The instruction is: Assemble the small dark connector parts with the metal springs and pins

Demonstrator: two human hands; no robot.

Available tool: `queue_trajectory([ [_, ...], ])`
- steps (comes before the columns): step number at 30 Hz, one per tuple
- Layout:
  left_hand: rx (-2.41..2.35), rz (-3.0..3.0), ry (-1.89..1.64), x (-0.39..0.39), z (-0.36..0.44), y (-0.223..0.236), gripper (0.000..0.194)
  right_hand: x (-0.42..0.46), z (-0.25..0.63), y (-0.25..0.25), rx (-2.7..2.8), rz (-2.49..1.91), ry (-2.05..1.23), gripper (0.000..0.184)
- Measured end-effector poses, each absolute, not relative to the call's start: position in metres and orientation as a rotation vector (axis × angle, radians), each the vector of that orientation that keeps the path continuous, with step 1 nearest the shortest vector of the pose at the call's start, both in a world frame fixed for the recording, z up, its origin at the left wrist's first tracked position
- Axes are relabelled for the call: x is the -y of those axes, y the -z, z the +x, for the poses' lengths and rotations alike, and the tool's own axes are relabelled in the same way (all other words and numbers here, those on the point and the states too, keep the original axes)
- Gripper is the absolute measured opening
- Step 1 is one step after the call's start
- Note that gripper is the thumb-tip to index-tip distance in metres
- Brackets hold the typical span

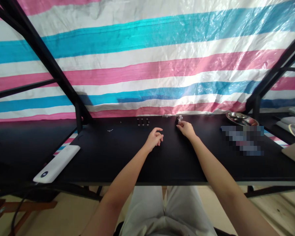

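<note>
At the far edge of the black table [127, 164], my right hand [186, 129] is closed, thumb and fingers pinched at a small black piece with a shiny, clear part [179, 119]. Its exact kind is too small to make out. To the left, my left hand [154, 138] hovers over or rests on the table, fingers loosely bent and apart, holding nothing. Beyond it stand three small black pieces [143, 122] with silvery ends, side by side. A row of tiny silvery pieces [166, 116] lies along the back edge between the hands.
A white power bank [57, 164] with a cable lies at the left. At the back right sits a round metal dish [242, 118], with a blurred-out item [243, 141] in front. A thin white scrap [110, 130] lies back left. Black frame bars and striped sheeting [147, 72] rise behind.
</note>
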State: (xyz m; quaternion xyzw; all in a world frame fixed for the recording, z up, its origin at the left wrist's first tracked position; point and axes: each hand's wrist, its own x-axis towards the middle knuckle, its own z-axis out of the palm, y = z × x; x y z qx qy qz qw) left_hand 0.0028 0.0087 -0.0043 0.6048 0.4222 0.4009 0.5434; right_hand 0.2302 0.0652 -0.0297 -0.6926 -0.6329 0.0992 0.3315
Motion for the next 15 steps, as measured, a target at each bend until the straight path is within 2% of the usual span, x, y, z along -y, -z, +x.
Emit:
queue_trajectory([
  [15, -1.011, 1.442, -0.944, -0.0092, 0.0026, 0.004, 0.025, -0.0622, 0.2302, 0.0231, 1.672, -1.882, -0.26, 0.012],
])
